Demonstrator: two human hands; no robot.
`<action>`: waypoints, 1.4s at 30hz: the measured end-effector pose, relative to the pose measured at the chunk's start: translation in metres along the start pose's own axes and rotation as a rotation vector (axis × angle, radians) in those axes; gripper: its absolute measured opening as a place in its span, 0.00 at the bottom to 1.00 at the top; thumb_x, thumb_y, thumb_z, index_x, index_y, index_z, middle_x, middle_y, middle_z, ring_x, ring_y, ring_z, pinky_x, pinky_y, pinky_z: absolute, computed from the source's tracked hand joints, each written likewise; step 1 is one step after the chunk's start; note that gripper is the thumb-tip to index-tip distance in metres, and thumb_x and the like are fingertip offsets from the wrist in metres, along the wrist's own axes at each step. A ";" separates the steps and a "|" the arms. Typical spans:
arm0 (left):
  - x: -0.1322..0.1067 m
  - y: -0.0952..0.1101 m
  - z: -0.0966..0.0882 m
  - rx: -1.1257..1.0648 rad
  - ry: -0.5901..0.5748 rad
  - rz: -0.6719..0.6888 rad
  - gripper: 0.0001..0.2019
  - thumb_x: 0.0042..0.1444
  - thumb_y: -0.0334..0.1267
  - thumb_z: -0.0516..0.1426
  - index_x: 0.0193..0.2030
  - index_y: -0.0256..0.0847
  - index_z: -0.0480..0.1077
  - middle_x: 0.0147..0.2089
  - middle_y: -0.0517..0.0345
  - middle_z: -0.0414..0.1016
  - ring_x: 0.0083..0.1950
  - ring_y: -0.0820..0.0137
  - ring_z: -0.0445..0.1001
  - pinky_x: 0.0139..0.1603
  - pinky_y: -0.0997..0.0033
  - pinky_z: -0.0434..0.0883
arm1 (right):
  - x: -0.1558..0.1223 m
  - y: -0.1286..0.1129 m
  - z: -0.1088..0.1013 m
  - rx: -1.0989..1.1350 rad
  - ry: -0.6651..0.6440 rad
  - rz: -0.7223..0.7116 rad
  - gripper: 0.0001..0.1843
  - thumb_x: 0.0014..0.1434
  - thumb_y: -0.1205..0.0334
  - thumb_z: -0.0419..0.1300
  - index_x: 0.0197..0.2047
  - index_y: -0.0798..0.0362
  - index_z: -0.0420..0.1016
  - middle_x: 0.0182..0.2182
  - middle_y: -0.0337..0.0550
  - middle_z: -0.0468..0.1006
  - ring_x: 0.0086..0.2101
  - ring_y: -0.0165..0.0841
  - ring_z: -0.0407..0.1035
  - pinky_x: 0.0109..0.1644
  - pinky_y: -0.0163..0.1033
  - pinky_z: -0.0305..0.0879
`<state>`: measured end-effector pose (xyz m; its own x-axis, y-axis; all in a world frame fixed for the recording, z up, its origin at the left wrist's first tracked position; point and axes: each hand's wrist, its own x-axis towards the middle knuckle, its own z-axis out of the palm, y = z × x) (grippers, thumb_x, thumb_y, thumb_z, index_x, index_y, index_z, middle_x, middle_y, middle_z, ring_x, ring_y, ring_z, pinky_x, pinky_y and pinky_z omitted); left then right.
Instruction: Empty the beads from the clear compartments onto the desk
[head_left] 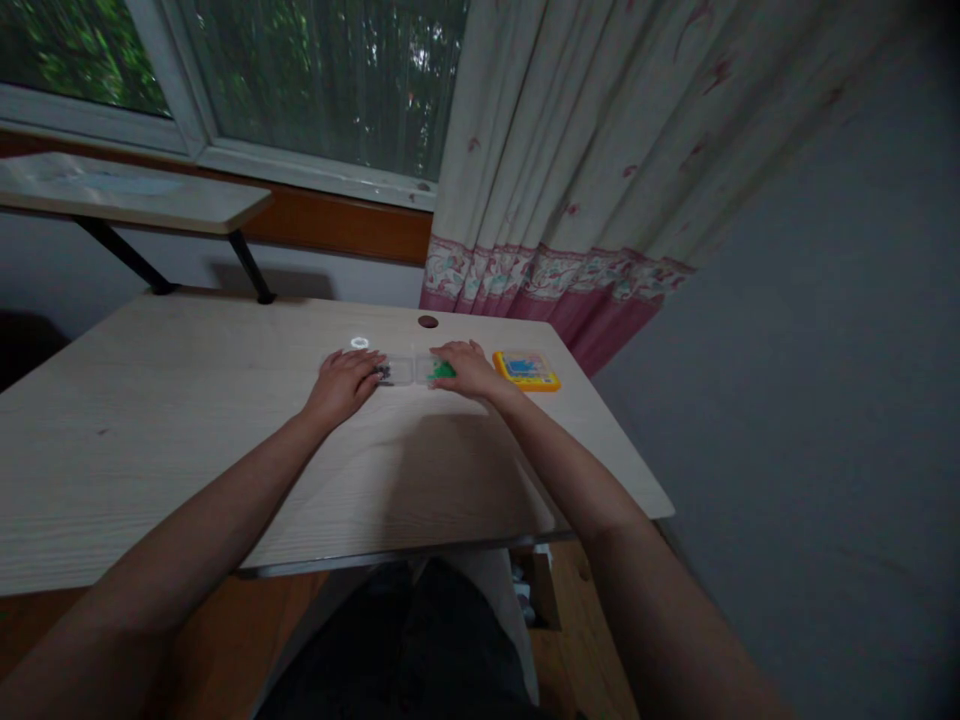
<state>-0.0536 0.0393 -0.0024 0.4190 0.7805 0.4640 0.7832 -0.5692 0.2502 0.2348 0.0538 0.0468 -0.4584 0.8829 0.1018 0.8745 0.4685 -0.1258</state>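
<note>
Two small clear plastic boxes stand side by side on the light wooden table point(225, 370), touching or nearly touching. My left hand point(347, 384) spans the left clear plastic box point(403, 371), fingers across its far side and thumb at its near side. Small dark pieces point(383, 372) show beside the fingertips. My right hand point(469, 371) grips the right clear plastic box point(422, 369) in the same way, from its right end. Bright green pieces point(442, 370) show between its thumb and fingers. Both palms hide the outer ends of the boxes.
A yellow-rimmed flat case point(527, 370) with a clear lid lies right of my right hand. Behind my left hand is a small white ring point(359, 343). A round brown cable hole point(428, 322) is near the back edge. A raised shelf point(135, 195) stands at the back left.
</note>
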 end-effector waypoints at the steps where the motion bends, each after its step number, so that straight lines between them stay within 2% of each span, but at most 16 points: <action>1: 0.000 0.000 0.000 0.000 -0.003 -0.006 0.22 0.68 0.48 0.48 0.65 0.48 0.68 0.65 0.53 0.71 0.68 0.60 0.66 0.71 0.50 0.54 | -0.001 0.004 -0.004 -0.005 0.013 0.001 0.39 0.56 0.46 0.68 0.67 0.50 0.64 0.63 0.56 0.68 0.64 0.48 0.59 0.71 0.65 0.39; 4: 0.000 0.002 -0.001 0.004 -0.004 -0.020 0.22 0.68 0.48 0.47 0.65 0.47 0.67 0.65 0.52 0.71 0.68 0.60 0.66 0.70 0.51 0.54 | -0.007 0.029 -0.023 0.007 0.059 0.006 0.40 0.55 0.49 0.68 0.68 0.49 0.63 0.64 0.53 0.67 0.64 0.48 0.59 0.72 0.65 0.40; 7: 0.000 0.004 -0.001 -0.013 -0.008 -0.005 0.22 0.69 0.48 0.47 0.65 0.48 0.67 0.65 0.53 0.71 0.68 0.60 0.65 0.70 0.51 0.54 | -0.020 0.068 -0.049 0.056 0.077 0.035 0.40 0.56 0.51 0.67 0.69 0.48 0.62 0.66 0.52 0.65 0.65 0.47 0.59 0.71 0.60 0.48; 10: 0.000 0.006 -0.002 -0.027 -0.024 0.008 0.22 0.69 0.48 0.47 0.65 0.49 0.67 0.66 0.55 0.70 0.68 0.60 0.65 0.71 0.50 0.54 | -0.038 0.107 -0.070 0.089 0.047 0.090 0.38 0.54 0.54 0.68 0.67 0.47 0.65 0.65 0.50 0.66 0.65 0.45 0.59 0.72 0.55 0.53; 13: 0.000 0.007 -0.002 -0.032 -0.021 0.025 0.22 0.69 0.48 0.47 0.66 0.49 0.67 0.66 0.54 0.70 0.68 0.59 0.65 0.70 0.50 0.54 | -0.055 0.134 -0.080 0.139 0.031 0.161 0.37 0.52 0.56 0.69 0.64 0.48 0.69 0.64 0.49 0.67 0.64 0.46 0.61 0.72 0.57 0.54; 17: 0.000 0.006 -0.001 -0.029 -0.019 0.056 0.21 0.68 0.48 0.49 0.64 0.49 0.68 0.66 0.54 0.70 0.67 0.59 0.66 0.69 0.50 0.57 | -0.070 0.149 -0.080 0.213 0.005 0.213 0.36 0.50 0.57 0.71 0.62 0.49 0.72 0.62 0.50 0.69 0.64 0.48 0.62 0.72 0.55 0.56; 25: -0.001 0.007 -0.003 -0.003 -0.049 0.090 0.20 0.69 0.49 0.48 0.62 0.53 0.70 0.67 0.56 0.69 0.66 0.57 0.66 0.65 0.48 0.61 | -0.080 0.154 -0.074 0.256 -0.020 0.272 0.39 0.49 0.57 0.71 0.64 0.48 0.69 0.64 0.51 0.67 0.64 0.49 0.61 0.71 0.59 0.55; 29: -0.001 0.008 -0.005 0.001 -0.028 0.084 0.24 0.65 0.54 0.53 0.65 0.52 0.68 0.69 0.53 0.65 0.68 0.54 0.63 0.67 0.47 0.58 | -0.075 0.136 -0.083 0.148 0.013 0.262 0.45 0.47 0.54 0.72 0.68 0.46 0.64 0.67 0.51 0.62 0.67 0.52 0.56 0.70 0.62 0.53; 31: -0.002 0.007 -0.005 0.020 0.001 0.065 0.29 0.61 0.56 0.57 0.67 0.52 0.65 0.70 0.51 0.64 0.70 0.52 0.60 0.71 0.44 0.51 | -0.066 0.111 -0.084 0.088 0.075 0.211 0.44 0.51 0.50 0.70 0.69 0.45 0.62 0.69 0.50 0.60 0.68 0.52 0.53 0.70 0.65 0.49; 33: -0.002 0.004 -0.005 0.043 0.020 0.030 0.34 0.58 0.59 0.59 0.69 0.52 0.62 0.70 0.50 0.63 0.71 0.51 0.58 0.73 0.42 0.45 | -0.053 0.076 -0.079 0.069 0.095 0.107 0.40 0.55 0.47 0.67 0.69 0.43 0.61 0.70 0.49 0.59 0.69 0.50 0.52 0.71 0.66 0.45; 35: -0.003 -0.001 -0.005 0.058 0.017 -0.001 0.39 0.55 0.62 0.60 0.70 0.51 0.59 0.71 0.48 0.61 0.71 0.51 0.58 0.73 0.42 0.46 | -0.038 0.037 -0.066 0.056 0.066 -0.006 0.37 0.59 0.47 0.64 0.69 0.43 0.62 0.69 0.48 0.61 0.68 0.47 0.53 0.71 0.67 0.41; 38: -0.006 -0.014 -0.007 0.061 -0.007 -0.006 0.44 0.53 0.64 0.60 0.72 0.46 0.56 0.72 0.44 0.58 0.70 0.49 0.59 0.71 0.47 0.52 | -0.013 -0.013 -0.036 0.050 -0.011 -0.126 0.35 0.61 0.46 0.63 0.69 0.43 0.62 0.69 0.50 0.61 0.68 0.47 0.53 0.71 0.69 0.38; 42: -0.010 -0.034 -0.012 0.044 -0.046 0.007 0.46 0.53 0.63 0.60 0.73 0.43 0.53 0.71 0.42 0.60 0.69 0.50 0.62 0.68 0.51 0.59 | 0.012 -0.048 0.002 0.086 -0.049 -0.142 0.39 0.60 0.41 0.62 0.70 0.42 0.59 0.69 0.51 0.60 0.68 0.48 0.53 0.70 0.67 0.38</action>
<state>-0.0896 0.0478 -0.0054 0.4444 0.7882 0.4256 0.7993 -0.5634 0.2088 0.1873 0.0420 0.0520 -0.5852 0.8072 0.0768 0.7846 0.5876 -0.1977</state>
